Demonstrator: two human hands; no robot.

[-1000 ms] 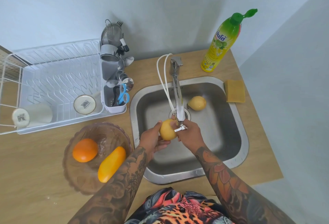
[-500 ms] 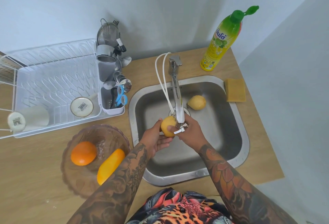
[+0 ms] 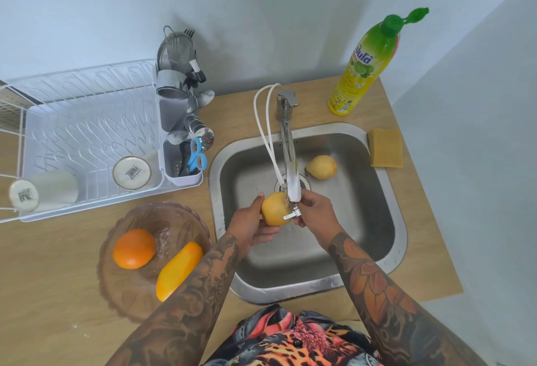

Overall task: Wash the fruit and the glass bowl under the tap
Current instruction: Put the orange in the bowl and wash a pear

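Note:
My left hand (image 3: 251, 224) grips a round yellow fruit (image 3: 274, 208) under the spout end of the tap (image 3: 290, 168), over the steel sink (image 3: 398, 220). My right hand (image 3: 315, 211) is at the spout tip, fingers by its small lever and against the fruit. A second yellow fruit (image 3: 322, 166) lies in the sink basin beyond the drain. The brownish glass bowl (image 3: 174, 214) stands on the counter left of the sink and holds an orange (image 3: 134, 248) and a long yellow mango (image 3: 178, 269).
A white dish rack (image 3: 87, 121) with two cups (image 3: 131, 173) stands at the left, with a utensil caddy (image 3: 183, 144) beside it. A dish soap bottle (image 3: 366, 66) and a yellow sponge (image 3: 386, 148) sit at the sink's far right. The wooden counter (image 3: 52, 293) ends at the right.
Both hands with the yellow fruit have stayed under the tap; my right hand has shifted slightly up onto the spout tip. The camera has tilted a little.

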